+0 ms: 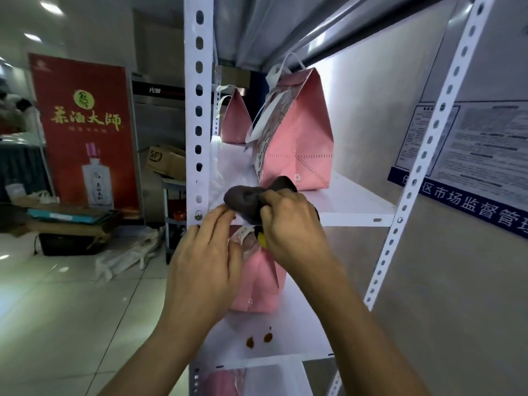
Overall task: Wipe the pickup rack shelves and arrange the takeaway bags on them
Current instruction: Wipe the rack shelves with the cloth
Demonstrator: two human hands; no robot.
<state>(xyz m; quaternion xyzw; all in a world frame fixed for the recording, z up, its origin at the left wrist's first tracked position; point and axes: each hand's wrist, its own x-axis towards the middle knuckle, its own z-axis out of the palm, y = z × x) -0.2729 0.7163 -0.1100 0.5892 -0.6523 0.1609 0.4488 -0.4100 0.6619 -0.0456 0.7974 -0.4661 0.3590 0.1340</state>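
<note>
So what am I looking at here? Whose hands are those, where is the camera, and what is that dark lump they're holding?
There is no machine here: a person wears a wide-angle camera on the head, so you see their own two bare hands from above. The right hand grips a dark brown cloth at the front edge of a white metal rack shelf, and the left hand pinches the cloth's near end. On that shelf stand two pink takeaway bags: a near one right behind the cloth and a far one at the back. On the lower shelf stands another pink bag, partly hidden by the hands, with two brown stains in front of it.
</note>
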